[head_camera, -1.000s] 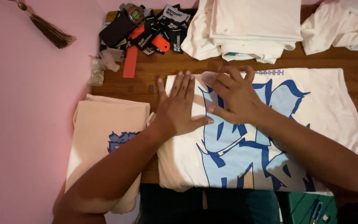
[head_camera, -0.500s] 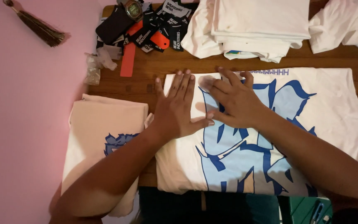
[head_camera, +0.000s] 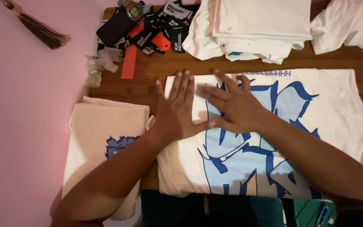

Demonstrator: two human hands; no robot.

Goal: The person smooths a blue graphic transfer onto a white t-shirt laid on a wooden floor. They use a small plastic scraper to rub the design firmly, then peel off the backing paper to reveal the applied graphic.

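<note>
In the head view, a white cotton T-shirt with a large blue graphic print [head_camera: 274,138] lies flat on a brown wooden table [head_camera: 148,77], and it covers most of the right part of the table. The left hand [head_camera: 177,111] lies flat on the left edge of this shirt, palm down, with the fingers straight and close together and the thumb spread to the right. The right hand [head_camera: 236,107] rests just beside it, also palm down on the print, with the fingers spread and pointing to the left; its fingertips almost touch the left hand. Neither hand pinches anything. At the left, a folded peach-coloured T-shirt with a small blue print [head_camera: 106,143] lies on the table edge, partly under the left forearm. Behind the hands there is a stack of folded white shirts [head_camera: 257,25], and at the far right a crumpled white cloth [head_camera: 345,27]. Near the top left lie a heap of black printed labels [head_camera: 164,25], an orange flat strip [head_camera: 129,63], a wristwatch [head_camera: 133,10] and some small clear plastic bags [head_camera: 95,69]. A brown tassel [head_camera: 38,29] hangs on the pink wall [head_camera: 22,126].
</note>
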